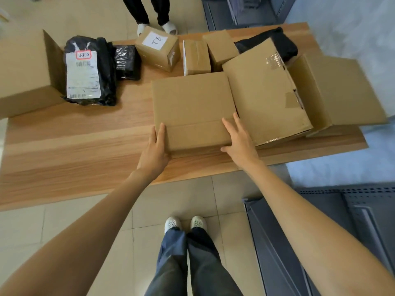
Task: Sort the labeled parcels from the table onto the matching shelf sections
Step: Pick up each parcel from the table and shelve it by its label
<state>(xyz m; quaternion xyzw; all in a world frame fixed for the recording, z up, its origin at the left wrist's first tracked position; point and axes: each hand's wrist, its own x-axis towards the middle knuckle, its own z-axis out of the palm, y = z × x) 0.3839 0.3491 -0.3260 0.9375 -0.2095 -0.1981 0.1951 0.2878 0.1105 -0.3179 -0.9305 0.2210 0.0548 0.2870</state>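
On the wooden table [74, 146], far left, a big brown carton [25, 71] stands at the edge, and just beside it lies a black plastic mailer [89, 69] with a white shipping label facing up. Next along, a smaller black wrapped bundle [127, 61], then a small box with a handwritten label [157, 50] near the far edge. Centre now: both hands are on the flat cardboard box [192, 110]. Left hand [155, 149] lies against its near left corner, fingers straight along the side; right hand [240, 139] is spread wide over the near right corner, thumb at the front edge. Fingers flat, nothing curled round it, and the box sits on the table. Right of it, a larger taped box [265, 90] tilts against its neighbour, an open carton [342, 90]. Behind, two small boxes and dark fabric. Beige floor tiles [74, 221] below, grey metal shelving [342, 221] at right, another person's feet [157, 27] across the table.
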